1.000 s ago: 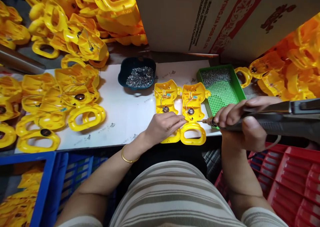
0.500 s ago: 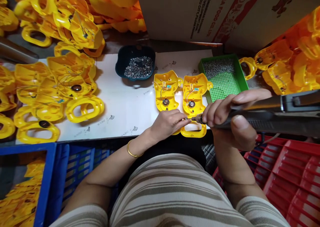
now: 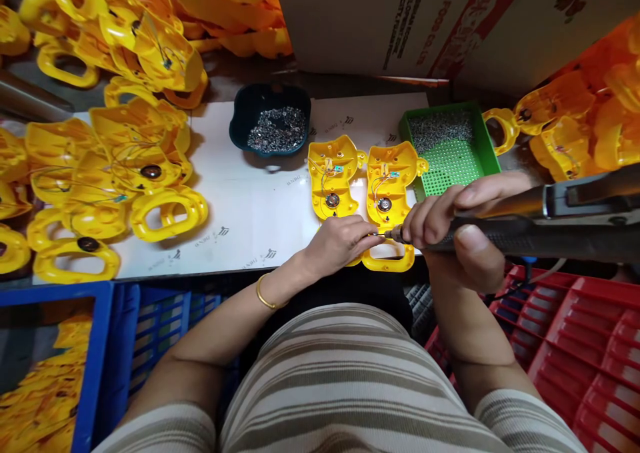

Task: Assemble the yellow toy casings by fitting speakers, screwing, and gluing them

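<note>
My right hand (image 3: pixel 465 233) is wrapped round a dark power screwdriver (image 3: pixel 530 230), held level with its bit pointing left. The fingers of my left hand (image 3: pixel 345 240) are pinched together at the bit's tip; whatever small thing they hold is hidden. Both hands are over the lower part of two yellow plastic shell halves. The left shell (image 3: pixel 325 180) and the right shell (image 3: pixel 403 190) lie open side by side, each with a round speaker, thin wires and a small circuit board inside. My left hand covers part of the left shell's handle.
A dark bowl (image 3: pixel 240 123) of small metal parts and a green basket (image 3: pixel 453 173) of screws stand behind the shells. More yellow shells (image 3: pixel 110 153) are piled at left and right. A cardboard box (image 3: pixel 340 33) stands at the back. Blue (image 3: pixel 103 360) and red (image 3: pixel 565 333) crates flank me.
My right hand and the screwdriver have shifted slightly left. My left hand stays pinched at the bit's tip. The shells lie as before; the view has moved a little.
</note>
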The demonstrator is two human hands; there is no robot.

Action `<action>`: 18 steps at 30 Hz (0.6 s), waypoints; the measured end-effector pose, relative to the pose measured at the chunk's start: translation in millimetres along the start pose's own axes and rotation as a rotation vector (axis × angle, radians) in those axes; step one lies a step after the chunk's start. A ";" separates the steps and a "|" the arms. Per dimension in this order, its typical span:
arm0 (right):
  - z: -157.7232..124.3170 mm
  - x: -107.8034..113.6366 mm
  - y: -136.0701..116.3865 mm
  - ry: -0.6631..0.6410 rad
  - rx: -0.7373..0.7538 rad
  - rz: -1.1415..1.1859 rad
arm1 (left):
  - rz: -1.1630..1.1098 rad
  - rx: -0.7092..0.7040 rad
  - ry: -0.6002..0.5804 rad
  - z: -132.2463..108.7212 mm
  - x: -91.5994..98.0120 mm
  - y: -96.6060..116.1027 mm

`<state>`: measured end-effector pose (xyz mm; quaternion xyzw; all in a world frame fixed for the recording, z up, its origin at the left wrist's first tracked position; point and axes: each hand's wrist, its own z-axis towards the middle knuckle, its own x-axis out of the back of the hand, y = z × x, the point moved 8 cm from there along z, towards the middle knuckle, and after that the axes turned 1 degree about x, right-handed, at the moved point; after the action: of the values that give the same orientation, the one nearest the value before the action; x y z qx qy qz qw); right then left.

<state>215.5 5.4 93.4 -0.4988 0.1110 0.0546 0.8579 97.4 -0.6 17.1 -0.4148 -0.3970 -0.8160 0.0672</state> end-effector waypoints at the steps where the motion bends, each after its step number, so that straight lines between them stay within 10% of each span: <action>1: 0.1 -0.3 -0.6 -0.007 0.000 0.001 | -0.001 -0.002 0.000 0.0 0.1 0.3; 11: 13.0 17.3 -5.4 0.015 0.083 -0.102 | 0.226 0.019 0.055 -0.3 5.2 4.3; 18: 20.5 32.7 18.1 0.074 0.153 -0.203 | 0.358 -0.091 -0.206 -5.4 -30.6 30.9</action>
<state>246.3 31.6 79.9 -0.4424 0.0954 -0.0597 0.8897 127.4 -32.0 11.2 -0.5626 -0.2846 -0.7613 0.1513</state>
